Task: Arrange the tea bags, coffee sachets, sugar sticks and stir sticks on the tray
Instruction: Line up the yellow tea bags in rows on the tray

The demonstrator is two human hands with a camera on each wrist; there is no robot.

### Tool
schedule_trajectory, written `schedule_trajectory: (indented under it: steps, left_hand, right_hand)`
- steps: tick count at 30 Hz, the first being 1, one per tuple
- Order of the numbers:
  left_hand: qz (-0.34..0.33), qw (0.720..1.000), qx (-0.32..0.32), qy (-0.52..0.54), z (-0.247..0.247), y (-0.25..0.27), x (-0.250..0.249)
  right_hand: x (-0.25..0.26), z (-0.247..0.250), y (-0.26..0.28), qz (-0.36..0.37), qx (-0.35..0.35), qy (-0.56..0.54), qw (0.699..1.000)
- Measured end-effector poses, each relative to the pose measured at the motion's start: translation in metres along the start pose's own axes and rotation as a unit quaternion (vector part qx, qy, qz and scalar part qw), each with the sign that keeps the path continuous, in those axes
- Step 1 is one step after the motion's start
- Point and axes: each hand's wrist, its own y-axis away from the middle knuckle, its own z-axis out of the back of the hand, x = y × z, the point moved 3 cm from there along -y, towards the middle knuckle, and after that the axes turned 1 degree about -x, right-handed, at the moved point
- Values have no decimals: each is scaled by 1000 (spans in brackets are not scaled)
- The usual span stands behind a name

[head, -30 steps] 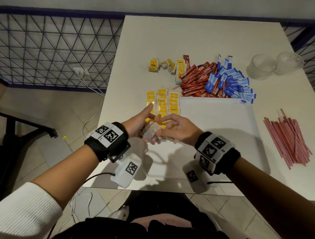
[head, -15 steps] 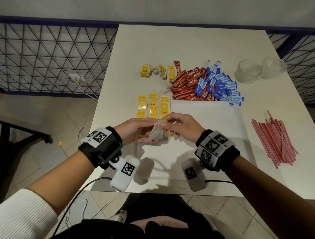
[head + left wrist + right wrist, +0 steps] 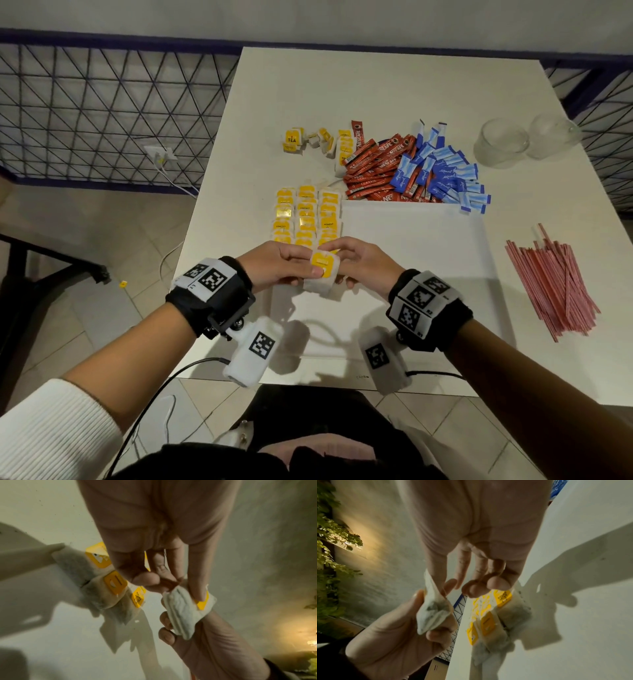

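Yellow-tagged and white, a tea bag (image 3: pixel 321 274) (slightly crumpled) is pinched between the left hand (image 3: pixel 277 265) and right hand (image 3: pixel 359 263), both grips closed on it, just below the tea bag rows (image 3: pixel 306 216) on the tray (image 3: pixel 411 260).

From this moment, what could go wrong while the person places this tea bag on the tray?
1. Both the left hand and the right hand pinch one soft tea bag; pulling apart might tear it.
2. The hands hover just beside the rows of tea bags on the tray; setting it down could disturb them.
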Motion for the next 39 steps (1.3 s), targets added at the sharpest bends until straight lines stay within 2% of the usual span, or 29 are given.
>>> schedule_trajectory:
  steps: [3, 7, 13, 21, 24, 30, 34, 37, 39]
  left_hand:
    - [-10, 999, -41, -29, 1, -4, 4]
    - [-10, 995, -64, -73, -1, -11, 15]
    - [25, 982, -69, -176, -6, -19, 35]
    - [33, 961, -83, -261, -8, -16, 39]
    - [22, 938, -101, -331, -3, -12, 33]
    - [-37, 912, -167, -372, 16, -5, 21]
    - [-42, 872, -163, -460, 24, -3, 20]
    - [-28, 857, -146, -494, 27, -6, 24]
    - [-14, 845, -133, -517, 26, -7, 25]
  right_hand:
    - [-5, 1, 3, -32, -2, -46, 998]
    - [-9, 4, 5, -64, -4, -96, 993]
    - [-25, 3, 2, -60, -16, 43, 997]
    - [-38, 4, -19, -92, -76, 77, 990]
    - [-36, 6, -25, -88, -95, 78, 988]
    - [-34, 2, -30, -65, -119, 101, 986]
    - [-38, 1, -31, -37, -135, 160, 977]
    - [-34, -3, -27, -8, -131, 241, 962]
    - [-31, -7, -23, 20, -103, 312, 944]
